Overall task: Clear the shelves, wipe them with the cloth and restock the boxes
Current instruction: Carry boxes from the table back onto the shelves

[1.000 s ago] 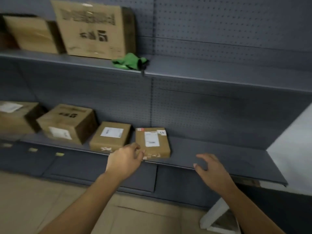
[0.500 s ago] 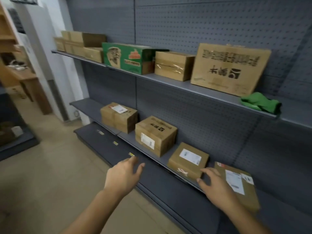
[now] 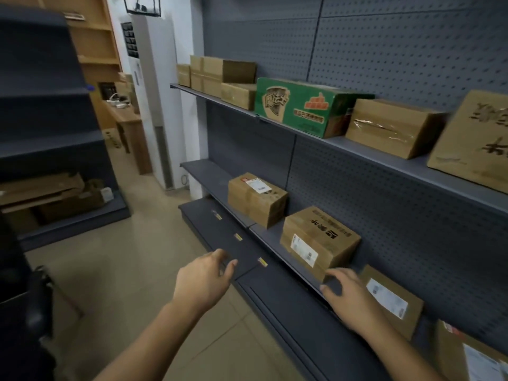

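Left hand loose, empty, over bottom shelf; right hand bent-fingered at middle shelf lip beside printed box, grasping nothing; likely poised to clear it for wiping.

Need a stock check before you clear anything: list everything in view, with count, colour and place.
far boxes: several, brown, upper shelf's far end.
green box: one, green, upper shelf, middle.
taped box: one, brown, right of green box.
large printed box: one, brown, upper shelf, cut by frame edge.
middle-shelf boxes: four, brown, in a row.
yellow tags: three, yellow, bottom shelf.
flattened cardboard: pile, brown, left rack.
cloth: none in view.
left hand: one, empty, above bottom shelf.
right hand: one, empty, at middle shelf's front edge.
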`<move>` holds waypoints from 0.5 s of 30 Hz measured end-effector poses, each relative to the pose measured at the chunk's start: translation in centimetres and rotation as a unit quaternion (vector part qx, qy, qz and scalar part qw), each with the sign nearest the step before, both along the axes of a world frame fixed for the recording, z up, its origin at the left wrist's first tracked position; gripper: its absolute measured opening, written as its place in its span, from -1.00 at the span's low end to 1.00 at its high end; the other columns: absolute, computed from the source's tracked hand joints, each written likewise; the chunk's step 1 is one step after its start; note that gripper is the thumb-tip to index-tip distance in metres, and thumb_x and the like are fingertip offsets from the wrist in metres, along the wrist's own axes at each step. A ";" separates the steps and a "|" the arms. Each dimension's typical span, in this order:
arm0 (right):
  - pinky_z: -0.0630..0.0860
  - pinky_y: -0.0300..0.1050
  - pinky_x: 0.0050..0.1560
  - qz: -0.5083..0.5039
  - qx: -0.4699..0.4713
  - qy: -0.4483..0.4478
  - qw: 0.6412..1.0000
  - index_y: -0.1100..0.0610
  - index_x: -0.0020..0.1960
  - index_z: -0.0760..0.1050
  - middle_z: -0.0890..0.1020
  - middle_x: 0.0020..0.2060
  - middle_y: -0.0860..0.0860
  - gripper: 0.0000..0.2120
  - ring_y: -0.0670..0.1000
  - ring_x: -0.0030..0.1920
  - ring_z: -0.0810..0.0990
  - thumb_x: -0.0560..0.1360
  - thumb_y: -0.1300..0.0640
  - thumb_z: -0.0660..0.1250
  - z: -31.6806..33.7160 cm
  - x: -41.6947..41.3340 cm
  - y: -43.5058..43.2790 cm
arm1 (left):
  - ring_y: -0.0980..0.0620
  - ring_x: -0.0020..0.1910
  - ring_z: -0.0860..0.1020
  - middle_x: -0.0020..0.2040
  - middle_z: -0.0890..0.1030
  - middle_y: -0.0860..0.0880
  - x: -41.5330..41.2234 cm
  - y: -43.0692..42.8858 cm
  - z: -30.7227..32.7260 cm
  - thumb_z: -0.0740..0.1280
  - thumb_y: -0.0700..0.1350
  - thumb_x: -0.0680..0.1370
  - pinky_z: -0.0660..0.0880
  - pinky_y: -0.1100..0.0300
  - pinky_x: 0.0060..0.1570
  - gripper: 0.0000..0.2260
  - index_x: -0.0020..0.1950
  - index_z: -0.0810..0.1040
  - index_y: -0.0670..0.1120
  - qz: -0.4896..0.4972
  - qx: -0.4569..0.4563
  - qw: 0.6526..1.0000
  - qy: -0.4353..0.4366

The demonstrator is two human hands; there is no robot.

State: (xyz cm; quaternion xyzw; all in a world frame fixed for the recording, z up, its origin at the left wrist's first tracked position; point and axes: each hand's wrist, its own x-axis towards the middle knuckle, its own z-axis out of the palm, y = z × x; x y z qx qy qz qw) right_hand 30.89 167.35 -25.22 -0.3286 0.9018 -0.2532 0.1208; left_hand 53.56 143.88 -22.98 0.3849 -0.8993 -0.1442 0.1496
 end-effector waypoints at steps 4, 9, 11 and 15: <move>0.47 0.00 0.30 0.025 -0.007 0.004 1.000 -0.05 0.42 0.44 0.39 0.40 -0.12 -0.59 -0.03 0.33 0.45 0.60 -0.12 0.31 0.1 -1.2 -5.0 | 0.06 0.08 0.62 0.12 0.64 0.17 0.0 -3.6 -0.3 0.08 0.31 0.63 0.53 0.12 -0.07 -0.64 0.19 0.51 0.15 0.034 -0.006 0.999 -0.008; 0.47 -0.01 0.29 0.058 -0.008 0.016 0.998 -0.06 0.42 0.45 0.39 0.39 -0.15 -0.59 -0.05 0.32 0.46 0.60 -0.12 0.31 0.1 -4.1 -10.6 | 0.07 0.11 0.61 0.16 0.63 0.17 -1.6 -7.5 -0.6 0.08 0.30 0.63 0.48 0.14 -0.11 -0.64 0.21 0.52 0.15 0.064 -0.005 0.998 -0.013; 0.48 0.01 0.29 0.071 -0.015 0.014 0.997 -0.07 0.40 0.45 0.39 0.40 -0.13 -0.60 -0.04 0.31 0.46 0.60 -0.12 0.32 0.1 -5.7 -13.2 | 0.06 0.11 0.61 0.17 0.64 0.16 -2.5 -9.2 -0.5 0.07 0.31 0.63 0.49 0.14 -0.10 -0.63 0.22 0.51 0.15 0.077 -0.008 0.997 -0.017; 0.47 -0.04 0.22 0.100 -0.005 0.007 0.995 -0.06 0.40 0.45 0.38 0.40 -0.10 -0.61 -0.02 0.29 0.47 0.60 -0.10 0.31 0.0 -8.1 -18.3 | 0.08 0.10 0.61 0.17 0.63 0.17 -3.9 -12.3 -0.4 0.07 0.31 0.63 0.51 0.14 -0.08 -0.61 0.26 0.50 0.15 0.107 -0.004 0.994 -0.025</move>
